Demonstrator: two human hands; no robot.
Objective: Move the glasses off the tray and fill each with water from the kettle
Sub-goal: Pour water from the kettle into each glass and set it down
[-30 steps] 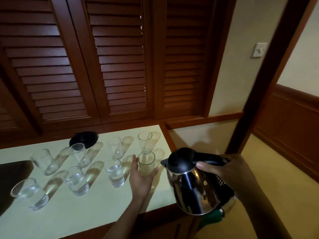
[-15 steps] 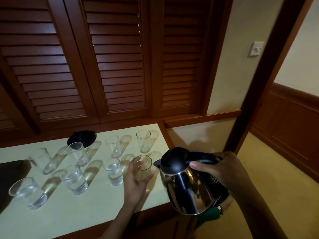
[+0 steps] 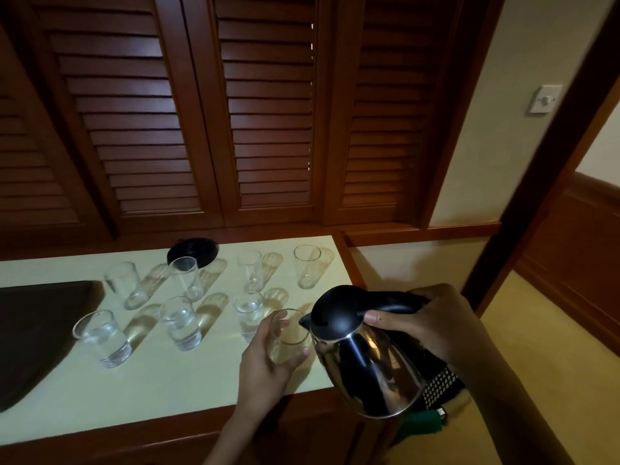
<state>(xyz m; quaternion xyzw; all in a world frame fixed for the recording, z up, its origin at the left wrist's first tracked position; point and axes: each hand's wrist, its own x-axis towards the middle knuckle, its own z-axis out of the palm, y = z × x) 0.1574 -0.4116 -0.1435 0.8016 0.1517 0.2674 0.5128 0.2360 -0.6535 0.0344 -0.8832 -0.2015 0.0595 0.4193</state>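
Observation:
My left hand [image 3: 265, 360] wraps around an empty clear glass [image 3: 289, 333] near the counter's front right. My right hand [image 3: 432, 325] grips the black handle of a steel kettle [image 3: 365, 360] with a black lid. The kettle is tilted, its spout right beside that glass's rim. Several other glasses stand in two rows on the pale counter [image 3: 174, 391]. The front three [image 3: 100, 337] [image 3: 179, 322] [image 3: 249, 313] hold water. The back ones [image 3: 122, 285] [image 3: 307, 266] look empty. A dark tray [image 3: 30, 333] lies at the left edge.
The round black kettle base [image 3: 193, 251] sits at the back of the counter behind a glass. Brown louvred doors rise behind the counter. The counter's right end stops by a cream wall and floor. A black dotted object and something green lie under the kettle.
My left hand has closed on the glass and drawn it toward the front edge. The kettle has moved left and tipped, bringing its spout up to the glass.

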